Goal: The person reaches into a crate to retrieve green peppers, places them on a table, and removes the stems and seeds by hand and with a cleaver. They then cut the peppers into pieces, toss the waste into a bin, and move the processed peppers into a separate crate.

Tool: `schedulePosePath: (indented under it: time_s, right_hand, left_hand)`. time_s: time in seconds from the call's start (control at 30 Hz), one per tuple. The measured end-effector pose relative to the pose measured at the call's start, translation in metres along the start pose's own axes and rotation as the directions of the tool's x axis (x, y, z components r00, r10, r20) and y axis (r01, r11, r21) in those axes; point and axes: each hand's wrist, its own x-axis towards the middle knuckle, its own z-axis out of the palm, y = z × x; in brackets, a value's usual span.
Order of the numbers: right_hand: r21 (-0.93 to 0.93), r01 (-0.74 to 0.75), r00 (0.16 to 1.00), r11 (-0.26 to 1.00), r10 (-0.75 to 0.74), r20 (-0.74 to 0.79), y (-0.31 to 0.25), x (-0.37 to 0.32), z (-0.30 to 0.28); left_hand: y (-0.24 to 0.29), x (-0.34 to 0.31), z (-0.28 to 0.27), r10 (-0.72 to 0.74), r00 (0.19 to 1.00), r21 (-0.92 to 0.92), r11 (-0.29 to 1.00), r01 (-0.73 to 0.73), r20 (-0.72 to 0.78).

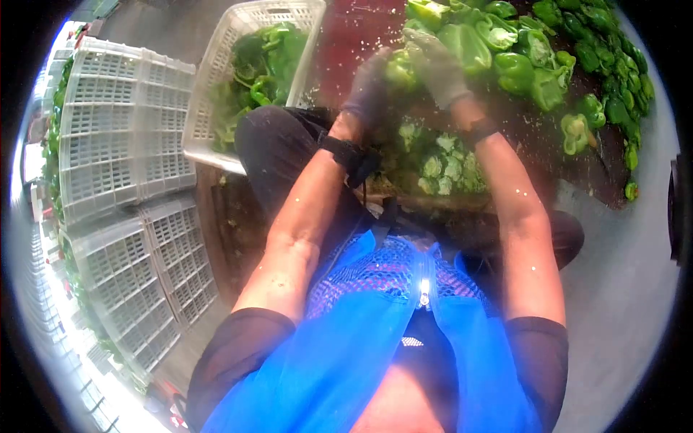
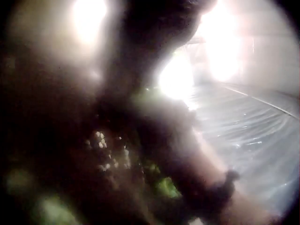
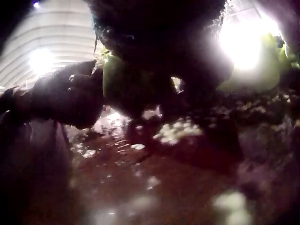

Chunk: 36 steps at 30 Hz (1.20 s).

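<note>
Between the two gloved hands is a green pepper (image 1: 402, 71), also visible in the right wrist view as a rounded pepper (image 3: 133, 84). The left hand (image 1: 369, 85) grips its left side; in the right wrist view that hand (image 3: 70, 96) looks curled against the pepper's edge. From the other side the right hand (image 1: 439, 72) holds it, with fingers reaching over the top; up close this hand (image 3: 164, 35) is a dark shape above the pepper. The left wrist view is dark and blurred, and hand detail there is hidden.
Loose green peppers (image 1: 514, 72) cover the surface at the right. Pale cores (image 1: 449, 167) lie below the hands. A white crate (image 1: 193, 133) with green pieces stands at the left, and more white crates (image 1: 108, 123) are stacked beyond. White seeds dot the red surface (image 1: 350, 43).
</note>
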Motion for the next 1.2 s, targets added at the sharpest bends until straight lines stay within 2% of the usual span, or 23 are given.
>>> schedulePosePath:
  time_s: [0.03, 0.1, 0.17, 0.23, 0.3, 0.37, 0.5, 0.57, 0.6, 0.63, 0.67, 0.7, 0.73, 0.8, 0.87, 0.9, 0.93, 1.0, 1.07, 1.1, 1.13, 1.17, 1.2]
  right_hand:
    - [0.038, -0.045, 0.999, 0.998, 0.044, 0.009, 0.001, 0.003, -0.001]
    - [0.137, -0.134, 0.991, 0.982, 0.133, 0.016, 0.002, 0.005, -0.003]
    - [0.185, -0.121, 0.991, 0.975, 0.129, -0.032, 0.016, 0.004, 0.005]
    - [0.285, -0.099, 0.988, 0.953, 0.129, -0.088, 0.024, 0.003, 0.01]
    - [0.436, -0.118, 0.982, 0.892, 0.169, -0.08, 0.031, 0.002, 0.015]
    - [0.415, -0.138, 0.98, 0.899, 0.185, -0.075, 0.024, -0.002, 0.008]
    - [0.538, -0.192, 0.956, 0.821, 0.28, -0.087, 0.016, -0.009, 0.003]
    - [0.437, -0.178, 0.959, 0.882, 0.255, -0.123, 0.014, -0.013, 0.003]
    - [0.384, -0.172, 0.96, 0.907, 0.242, -0.14, 0.015, -0.014, 0.003]
    - [0.36, -0.098, 0.962, 0.928, 0.181, -0.205, 0.02, -0.016, 0.008]
    - [0.362, -0.108, 0.96, 0.926, 0.193, -0.205, 0.018, -0.016, 0.009]
    - [0.364, -0.117, 0.957, 0.924, 0.203, -0.207, 0.015, -0.017, 0.008]
    - [0.364, -0.124, 0.954, 0.923, 0.212, -0.211, 0.013, -0.017, 0.006]
    - [0.359, -0.142, 0.955, 0.922, 0.223, -0.195, 0.004, -0.015, 0.0]
    - [0.361, -0.169, 0.954, 0.917, 0.245, -0.175, 0.0, -0.016, -0.003]
    - [0.367, -0.183, 0.952, 0.912, 0.258, -0.166, 0.0, -0.016, -0.002]
    - [0.372, -0.196, 0.95, 0.907, 0.27, -0.158, 0.003, -0.017, -0.003]
    - [0.311, -0.276, 0.924, 0.91, 0.34, -0.174, -0.013, -0.015, -0.008]
    - [0.293, -0.363, 0.877, 0.884, 0.431, -0.215, -0.014, -0.016, 0.0]
    - [0.352, -0.337, 0.836, 0.873, 0.45, -0.314, 0.003, -0.017, 0.021]
    - [0.403, -0.299, 0.786, 0.865, 0.463, -0.41, 0.019, -0.02, 0.042]
    - [-0.047, -0.189, 0.9, 0.981, 0.154, -0.408, 0.039, -0.019, 0.042]
    - [-0.306, -0.137, 0.935, 0.942, 0.021, -0.355, 0.034, -0.016, 0.034]
  left_hand:
    - [0.002, 0.001, -0.001, 0.041, 0.998, 0.107, 0.993, -0.047, 0.051]
    - [0.002, -0.002, 0.0, 0.019, 0.997, -0.032, 0.999, -0.017, 0.072]
    - [-0.018, 0.016, -0.013, 0.006, 0.995, -0.197, 0.98, 0.013, 0.095]
    - [-0.032, 0.033, -0.027, 0.284, 0.939, 0.138, 0.94, -0.313, 0.196]
    - [-0.039, 0.032, -0.032, 0.301, 0.919, 0.262, 0.893, -0.365, 0.256]
    - [-0.037, 0.027, -0.031, 0.328, 0.89, 0.361, 0.826, -0.433, 0.316]
    - [-0.032, 0.01, -0.026, 0.448, 0.809, 0.576, 0.57, -0.586, 0.38]
    - [-0.028, -0.006, -0.025, 0.401, 0.859, 0.632, 0.587, -0.507, 0.317]
    - [-0.026, -0.015, -0.022, 0.208, 0.968, 0.645, 0.722, -0.25, 0.141]
    - [-0.016, -0.028, -0.01, -0.014, 0.999, 0.605, 0.796, 0.029, -0.029]
    - [-0.003, -0.041, 0.002, -0.249, 0.952, 0.514, 0.801, 0.306, -0.18]
    - [0.019, -0.053, 0.016, -0.192, 0.968, 0.907, 0.36, 0.22, -0.158]
    - [0.017, -0.062, 0.003, -0.301, 0.948, 0.928, 0.372, 0.021, 0.099]
    - [0.036, -0.077, 0.016, -0.335, 0.909, 0.962, 0.193, -0.193, 0.249]
    - [0.048, -0.081, 0.029, -0.043, 0.999, 0.938, 0.348, 0.01, 0.006]
    - [0.03, -0.058, 0.013, 0.067, 0.997, 0.682, 0.727, -0.082, 0.048]
    - [0.049, -0.057, 0.022, 0.277, 0.961, 0.836, 0.529, -0.143, -0.011]
    - [0.049, -0.033, 0.02, 0.299, 0.953, 0.862, 0.467, -0.196, 0.054]
    - [0.034, 0.007, 0.022, 0.172, 0.965, 0.861, 0.44, -0.254, 0.197]
    - [0.036, 0.018, 0.018, 0.13, 0.965, 0.868, 0.422, -0.26, 0.226]
    - [0.026, 0.026, 0.014, 0.103, 0.983, 0.912, 0.369, -0.178, 0.15]
    - [0.016, 0.032, 0.01, 0.075, 0.995, 0.945, 0.313, -0.093, 0.073]
    - [0.006, 0.046, 0.0, 0.046, 0.99, 0.926, 0.35, -0.138, 0.13]
